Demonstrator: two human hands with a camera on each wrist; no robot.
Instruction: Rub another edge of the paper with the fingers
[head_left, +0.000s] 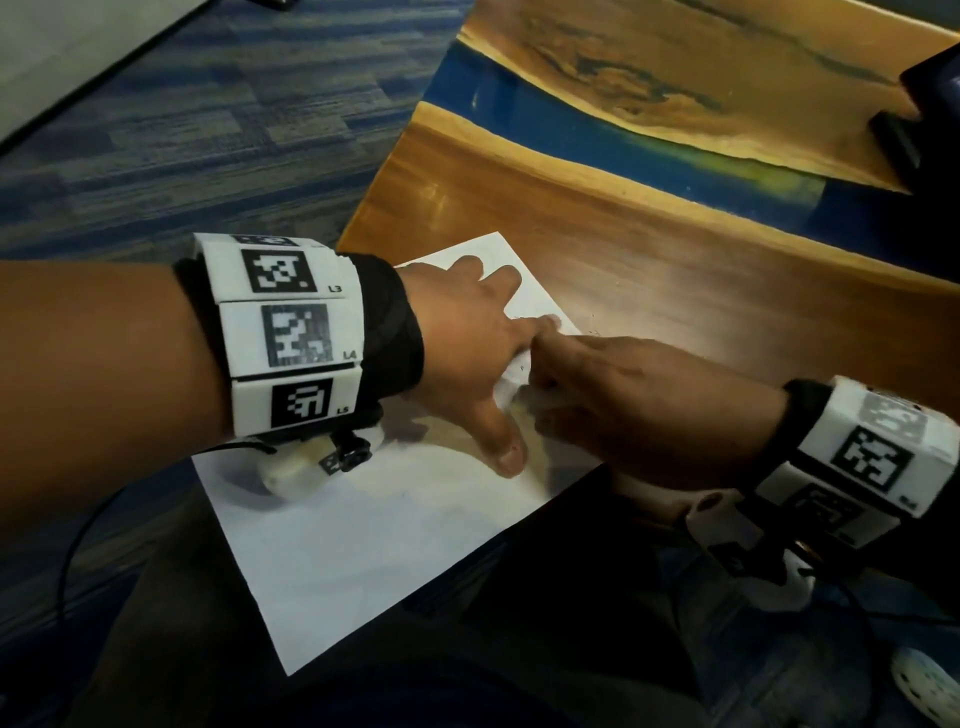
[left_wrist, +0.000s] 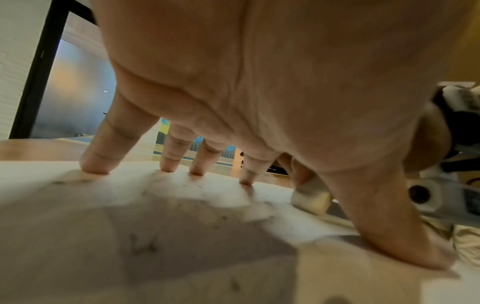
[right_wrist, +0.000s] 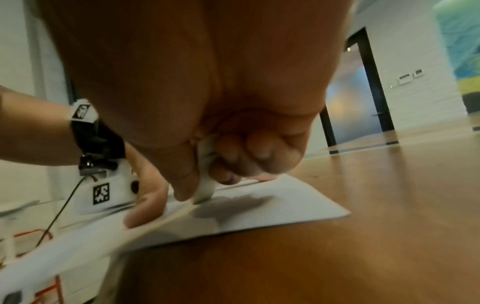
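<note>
Head view showed me no container of any kind, only a white sheet of paper (head_left: 363, 519) lying on the wooden table (head_left: 649, 270), its near corner hanging over the table's edge toward six o'clock. My left hand (head_left: 467, 338) lay spread on the sheet, fingers straight and splayed toward one o'clock, thumb reaching toward five o'clock; from the left wrist camera all four fingertips (left_wrist: 94, 164) and the thumb pressed flat on the paper, gripping nothing. My right hand (head_left: 639, 410) came in from three o'clock, fingers curled round a small white eraser (right_wrist: 205, 183) pinched between thumb and forefinger. The eraser's lower end touched the paper just beside the left thumb, between that thumb and the left index finger, seen from the left wrist as a pale block (left_wrist: 310, 198). At one o'clock on the table stood a dark object (head_left: 919, 119), too cropped to tell.
</note>
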